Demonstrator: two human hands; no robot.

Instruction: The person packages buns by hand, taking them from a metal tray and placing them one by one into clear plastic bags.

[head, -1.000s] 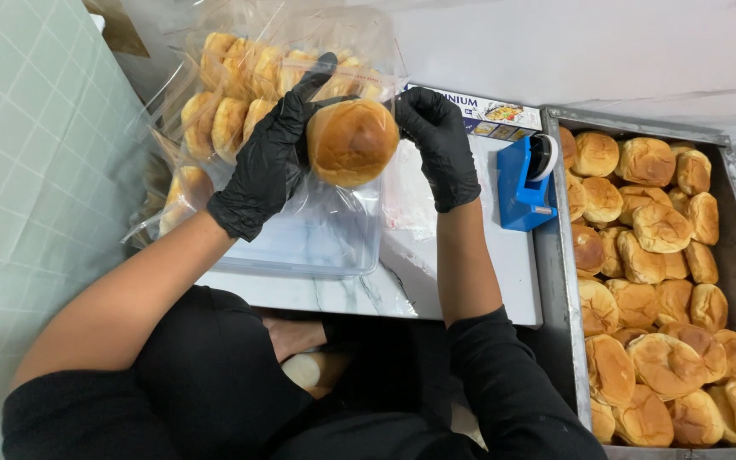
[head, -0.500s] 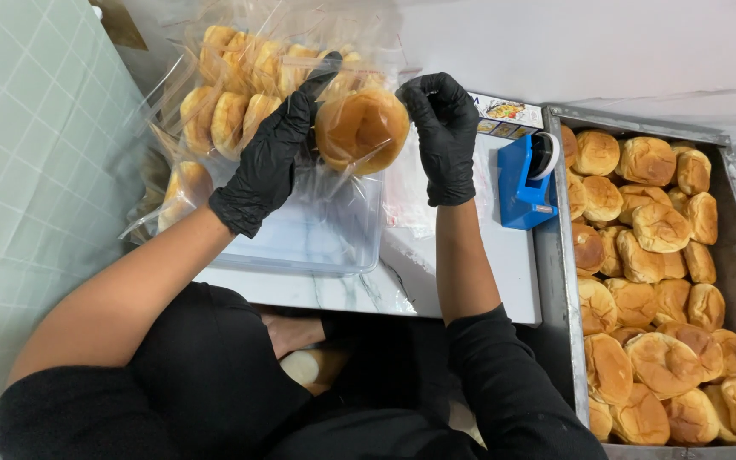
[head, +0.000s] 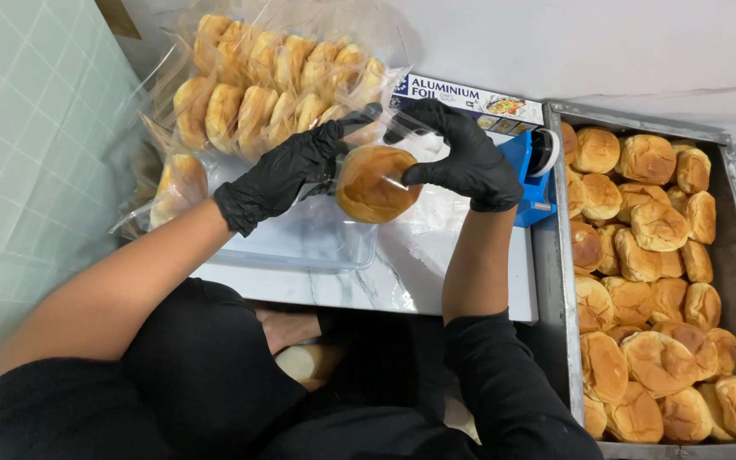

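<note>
Both my hands wear black gloves and hold one golden bun (head: 375, 182) inside a clear plastic bag above the white counter. My left hand (head: 287, 170) grips the bag at the bun's left side. My right hand (head: 462, 153) pinches the bag's gathered top at the bun's upper right. Behind my hands lies a pile of bagged buns (head: 270, 85), stacked in rows at the counter's back left.
A metal tray (head: 555, 281) full of loose buns stands to the right. A blue tape dispenser (head: 534, 175) and a long foil box (head: 470, 98) sit between the tray and my hands. A clear plastic tub (head: 317, 243) rests under the bun.
The bagged bun has come slightly lower and toward me, and my right hand has shifted from the bun's side to pinching the bag above it.
</note>
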